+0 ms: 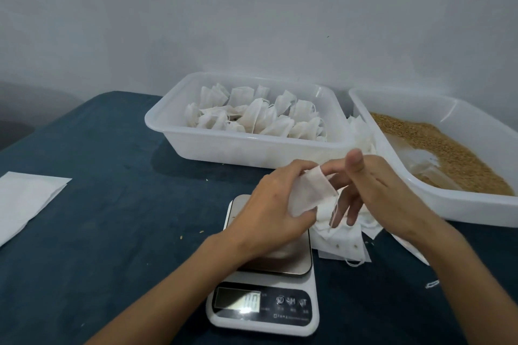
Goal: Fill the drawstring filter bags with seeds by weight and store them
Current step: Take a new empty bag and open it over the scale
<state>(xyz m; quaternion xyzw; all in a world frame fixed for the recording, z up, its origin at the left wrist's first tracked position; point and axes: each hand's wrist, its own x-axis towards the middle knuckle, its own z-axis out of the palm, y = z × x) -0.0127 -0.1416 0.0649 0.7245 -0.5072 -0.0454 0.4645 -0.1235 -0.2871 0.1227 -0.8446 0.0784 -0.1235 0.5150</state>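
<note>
The seed tray [459, 199] is cut by the right edge, and the white sheet [25, 199] by the left edge. The scale display [238, 300] is too blurred to read (glare on it). The left hand [269, 216] hides part of the scale platform [283, 258].

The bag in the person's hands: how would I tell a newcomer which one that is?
Start at the kitchen scale in the middle of the blue table. Just above its steel platform, the left hand holds one small white filter bag. Unlike the loose pile of empty bags beside the scale, it is lifted off the table.
</note>
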